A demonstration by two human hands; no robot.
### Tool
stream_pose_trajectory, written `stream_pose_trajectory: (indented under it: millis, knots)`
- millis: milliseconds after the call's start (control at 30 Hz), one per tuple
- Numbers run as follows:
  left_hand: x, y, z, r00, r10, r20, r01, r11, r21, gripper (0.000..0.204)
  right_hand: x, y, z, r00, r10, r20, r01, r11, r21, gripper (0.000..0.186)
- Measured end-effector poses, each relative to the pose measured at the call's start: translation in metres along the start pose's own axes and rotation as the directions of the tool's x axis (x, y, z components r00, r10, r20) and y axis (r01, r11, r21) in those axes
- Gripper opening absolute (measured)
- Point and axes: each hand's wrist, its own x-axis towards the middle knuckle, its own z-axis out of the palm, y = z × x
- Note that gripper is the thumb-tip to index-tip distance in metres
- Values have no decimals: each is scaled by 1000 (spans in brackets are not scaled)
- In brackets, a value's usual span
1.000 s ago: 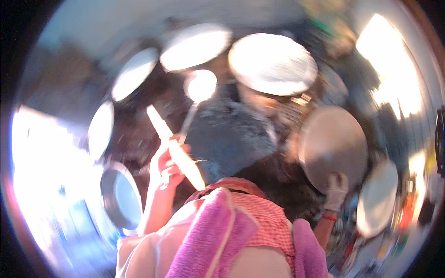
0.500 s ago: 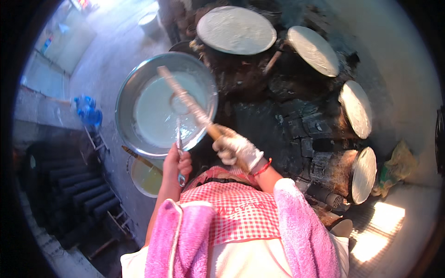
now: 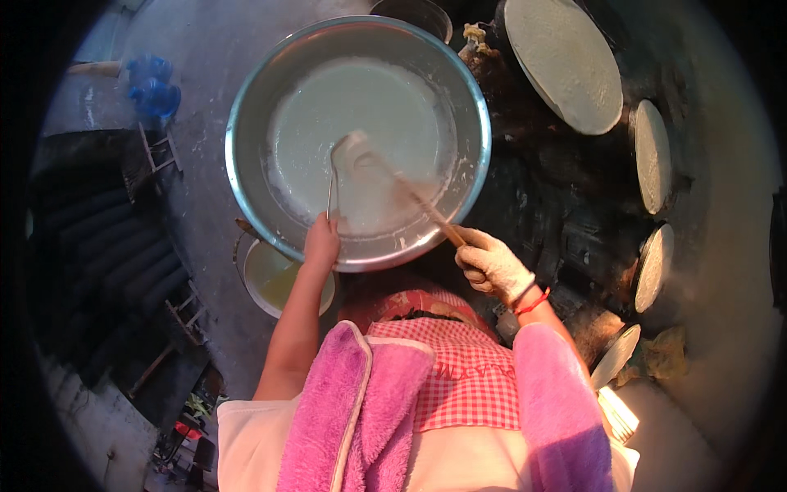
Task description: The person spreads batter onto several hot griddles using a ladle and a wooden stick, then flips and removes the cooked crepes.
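Observation:
A large metal basin (image 3: pixel 254 164) holds cloudy white liquid (image 3: pixel 361 86) in front of me. My bare left hand (image 3: pixel 322 242), above the basin's near side, is closed round the thin metal handle of a ladle (image 3: pixel 332 189). The ladle's blurred head is at the liquid's surface. My right hand (image 3: pixel 494 266), in a whitish glove, grips a wooden stick (image 3: pixel 438 219) over the near right rim. The stick slants left into the basin; its far end is blurred by motion close to the ladle's head.
Beside the basin's near left stands a pale bucket (image 3: pixel 328 293) with yellowish liquid. Round pale-topped discs (image 3: pixel 566 66) sit on dark stoves along the right. Blue plastic jugs (image 3: pixel 153 88) stand at far left, above stacked dark cylinders (image 3: pixel 106 254). A crumpled bag (image 3: pixel 662 353) lies at right.
My view has shifted, so the basin appears larger and more central. The stick, raised across the basin before, has its far end down at the liquid. My left hand has reached forward with the ladle.

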Motion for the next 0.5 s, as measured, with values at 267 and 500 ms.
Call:
stream_pose_trajectory:
  millis: [267,500]
  knots:
    - [14,-10,42,912,-119,393,313,821,-477,31,37,59,-24,878,-470,-91,299,689,-661,49]
    - [-102,108,14,849,57,525,482,321,-815,22,-32,96,-46,709,-705,11,159,145,-976,42]
